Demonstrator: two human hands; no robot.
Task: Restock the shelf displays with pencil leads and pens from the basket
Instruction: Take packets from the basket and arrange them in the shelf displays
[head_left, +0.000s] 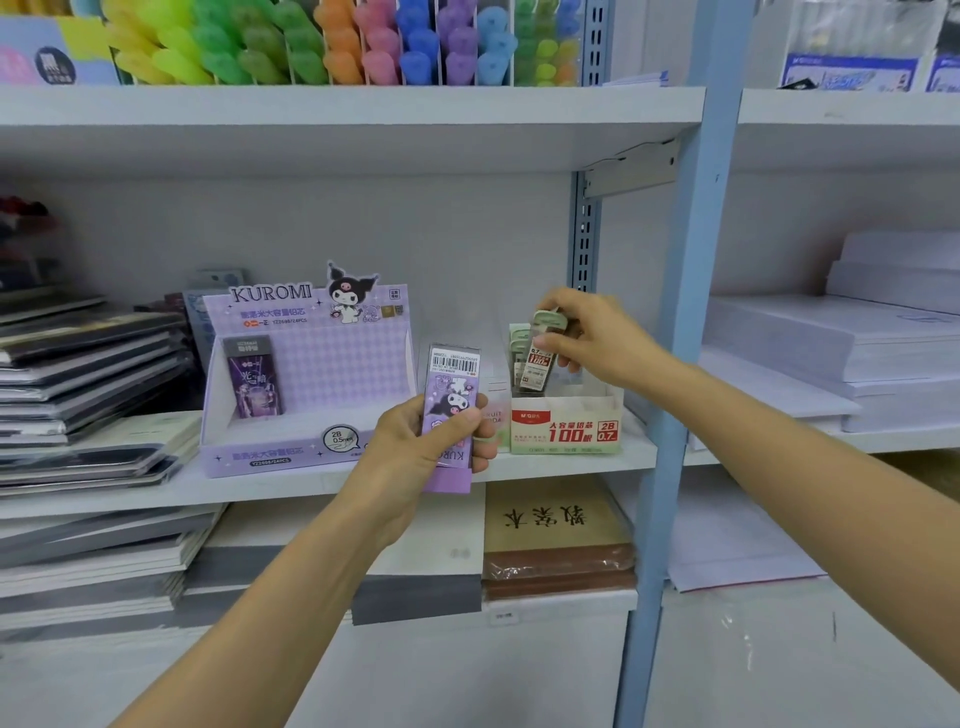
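The purple lead packs (452, 395) stand upright in the left hand (431, 441). The thumb lies across the printed front and the fingers curl round the back. The barcode end rises above the grip and the bottom edge shows below the palm. How many packs are in the stack I cannot tell. They are held in front of the right corner of the Kuromi display box (306, 374), which holds 1 dark purple pack (254, 379) standing at its left side.

Right of the Kuromi display box, the right hand (592, 338) pinches a green-capped lead case (543, 358) near its cap. The case body hangs below the fingers, and its lower end is down in the white and green box (566, 428) marked 2B 0.7. More green-capped cases (519, 343) stand in that box, on the side nearer the Kuromi display box.

Both boxes sit on the same white shelf board (311, 486). Left of the Kuromi display box lie stacked notebooks (78, 374). Far to its right, past the blue upright (691, 312), are stacks of white paper (831, 353). Above it stand rows of coloured pens (337, 47), and below it to the right lies a brown book (556, 519).
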